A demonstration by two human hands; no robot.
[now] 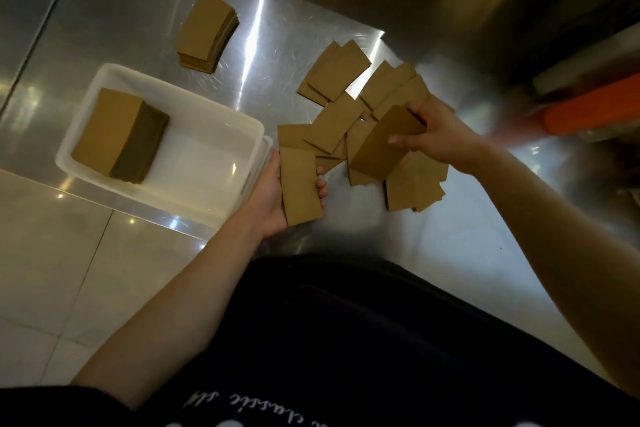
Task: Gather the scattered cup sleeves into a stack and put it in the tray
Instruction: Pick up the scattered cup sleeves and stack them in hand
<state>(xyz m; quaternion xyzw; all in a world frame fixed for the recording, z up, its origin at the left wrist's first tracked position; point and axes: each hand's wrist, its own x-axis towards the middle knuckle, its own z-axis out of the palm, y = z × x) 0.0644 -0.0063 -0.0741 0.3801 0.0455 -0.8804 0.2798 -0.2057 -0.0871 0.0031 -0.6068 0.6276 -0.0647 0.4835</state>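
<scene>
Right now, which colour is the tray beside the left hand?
White tray, seen best in the head view.

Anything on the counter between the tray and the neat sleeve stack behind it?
Nothing: head view shows bare steel counter between the tray and the sleeve stack.

Plain tan-brown cardboard cup sleeves [360,135], a white translucent tray [242,128], a shiny silver steel counter [138,21], an orange object [595,111].
</scene>
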